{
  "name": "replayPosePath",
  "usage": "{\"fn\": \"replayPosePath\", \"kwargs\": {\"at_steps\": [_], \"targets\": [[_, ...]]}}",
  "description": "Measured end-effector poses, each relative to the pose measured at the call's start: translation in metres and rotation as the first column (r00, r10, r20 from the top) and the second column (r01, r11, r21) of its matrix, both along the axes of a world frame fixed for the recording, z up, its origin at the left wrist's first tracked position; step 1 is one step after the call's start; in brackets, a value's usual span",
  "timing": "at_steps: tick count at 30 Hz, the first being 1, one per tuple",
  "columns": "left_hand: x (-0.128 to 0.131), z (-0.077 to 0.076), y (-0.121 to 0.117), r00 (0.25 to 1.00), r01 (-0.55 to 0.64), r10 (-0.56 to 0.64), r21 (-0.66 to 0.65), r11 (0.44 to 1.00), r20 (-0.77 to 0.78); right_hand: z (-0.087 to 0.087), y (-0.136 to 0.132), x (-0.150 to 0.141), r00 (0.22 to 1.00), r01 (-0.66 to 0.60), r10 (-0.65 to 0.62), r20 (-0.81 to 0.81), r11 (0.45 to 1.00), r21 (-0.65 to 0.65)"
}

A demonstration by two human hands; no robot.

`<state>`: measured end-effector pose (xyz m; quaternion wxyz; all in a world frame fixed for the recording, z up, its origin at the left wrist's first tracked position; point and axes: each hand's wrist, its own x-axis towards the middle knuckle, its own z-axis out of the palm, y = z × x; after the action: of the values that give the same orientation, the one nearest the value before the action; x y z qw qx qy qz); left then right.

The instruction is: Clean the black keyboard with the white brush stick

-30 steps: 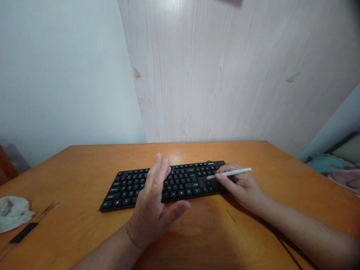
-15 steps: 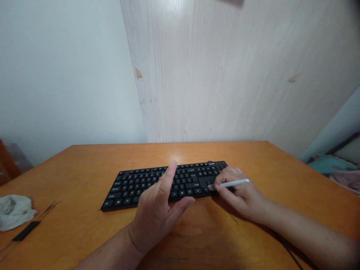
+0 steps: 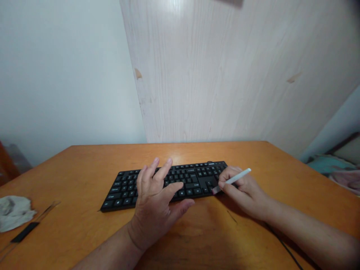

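A black keyboard (image 3: pixel 123 191) lies on the wooden table, its keys facing up. My left hand (image 3: pixel 154 198) is over its middle with fingers spread, and holds nothing. Whether its fingertips touch the keys I cannot tell. Between the thumb and fingers of my right hand (image 3: pixel 243 189) is a slim brush (image 3: pixel 238 176) with a white handle. Its pinkish bristle end points down and left, at the arrow keys near the keyboard's front edge. My right hand hides part of the number pad.
On the table (image 3: pixel 197 240) at far left sit a crumpled whitish cloth (image 3: pixel 17 213) and a black strip-like item (image 3: pixel 25 231) with thin ends. A dark cable (image 3: pixel 287 249) runs beneath my right forearm. Behind the table rises a pale wood-grain panel (image 3: pixel 213 82).
The brush tip has moved toward me and slightly right, from above the arrow keys to the keyboard's front edge. My left hand's fingers have fanned out and tipped lower over the keys.
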<state>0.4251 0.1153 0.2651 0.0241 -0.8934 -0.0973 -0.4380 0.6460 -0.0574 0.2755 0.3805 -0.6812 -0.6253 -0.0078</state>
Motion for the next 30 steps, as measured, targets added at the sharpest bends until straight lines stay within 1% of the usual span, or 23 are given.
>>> {"fn": "replayPosePath", "kwargs": {"at_steps": [4,8,11,14,17,19,22,24,26,28,30], "targets": [[0.0,-0.004,0.0,0.997,0.058,-0.059,-0.022,0.998,-0.041,-0.003,0.0,0.006,0.997,0.07,-0.071,-0.025,0.997,-0.024],[0.001,-0.009,-0.001,0.995,0.092,-0.095,-0.158,0.983,-0.008,-0.005,-0.001,0.009,0.992,0.128,-0.128,0.005,0.992,0.001],[0.001,-0.011,-0.001,0.991,0.128,-0.131,-0.237,0.963,0.002,-0.004,-0.001,0.008,0.99,0.131,-0.131,0.056,0.991,0.007],[0.002,-0.011,-0.003,0.99,0.133,-0.138,-0.225,0.965,-0.006,-0.003,0.0,0.004,0.994,0.089,-0.089,0.057,0.996,0.0],[0.002,-0.01,-0.003,0.992,0.113,-0.121,-0.162,0.98,-0.037,-0.003,0.002,0.002,0.999,0.035,-0.035,-0.015,0.999,0.001],[0.002,-0.01,-0.002,0.99,0.121,-0.129,-0.131,0.984,-0.053,-0.003,0.002,0.004,0.998,0.03,-0.03,-0.058,0.999,-0.012],[0.002,-0.012,0.001,0.989,0.113,-0.123,-0.122,0.986,-0.08,-0.006,0.001,0.013,0.986,0.114,-0.117,-0.118,0.993,-0.031],[0.002,-0.014,0.002,0.989,0.099,-0.111,-0.121,0.988,-0.1,-0.007,0.001,0.02,0.961,0.205,-0.204,-0.186,0.979,-0.016],[0.001,-0.014,0.002,0.987,0.102,-0.115,-0.107,0.989,-0.114,-0.009,0.002,0.026,0.925,0.268,-0.255,-0.281,0.963,0.006],[0.0,-0.014,0.003,0.982,0.118,-0.129,-0.081,0.99,-0.141,-0.01,0.005,0.031,0.885,0.29,-0.26,-0.387,0.957,0.019],[-0.001,-0.014,0.004,0.972,0.151,-0.158,-0.049,0.987,-0.172,-0.011,0.009,0.035,0.84,0.278,-0.234,-0.489,0.961,0.018]]}}
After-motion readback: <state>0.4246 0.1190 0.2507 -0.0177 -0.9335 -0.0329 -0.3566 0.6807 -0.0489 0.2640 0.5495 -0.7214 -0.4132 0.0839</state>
